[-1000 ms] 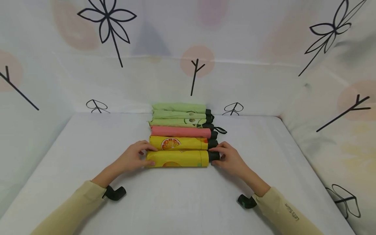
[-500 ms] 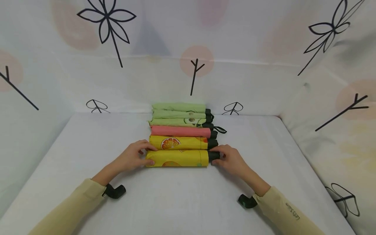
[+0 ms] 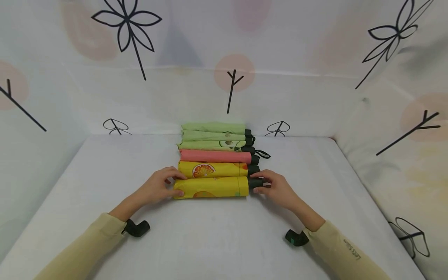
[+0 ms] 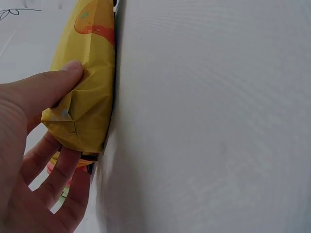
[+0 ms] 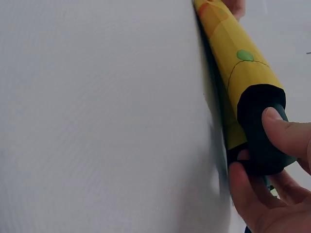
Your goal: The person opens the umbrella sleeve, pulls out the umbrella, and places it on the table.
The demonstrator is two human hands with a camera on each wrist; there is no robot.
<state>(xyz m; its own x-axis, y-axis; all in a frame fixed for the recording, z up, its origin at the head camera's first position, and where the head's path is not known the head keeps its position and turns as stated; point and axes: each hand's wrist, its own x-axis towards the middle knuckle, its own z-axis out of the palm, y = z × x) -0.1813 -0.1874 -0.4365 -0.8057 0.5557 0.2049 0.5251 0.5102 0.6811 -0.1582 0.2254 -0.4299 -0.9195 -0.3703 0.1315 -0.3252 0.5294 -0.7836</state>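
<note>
A folded yellow umbrella [image 3: 213,187] with orange-fruit print lies nearest me in a row of folded umbrellas. My left hand [image 3: 160,186] holds its cloth end; in the left wrist view the thumb presses on the yellow cloth [image 4: 92,92] and the fingers curl beneath the tip. At the other end, my right hand [image 3: 278,187] grips the black handle [image 5: 262,133] between thumb and fingers. That handle end looks slightly raised off the table in the right wrist view. Right behind it is a second yellow umbrella [image 3: 224,170] with an orange slice on it.
Behind the yellow pair lie a pink umbrella [image 3: 213,156] and three green ones, the farthest green umbrella [image 3: 213,127] by the back wall. A black wrist strap [image 3: 263,154] sticks out to the right. The white table [image 3: 210,241] meets patterned cloth walls [image 3: 297,97].
The front yellow umbrella's handle end has risen a little and shifted slightly away from me, with my right hand moving along. My left hand stays put.
</note>
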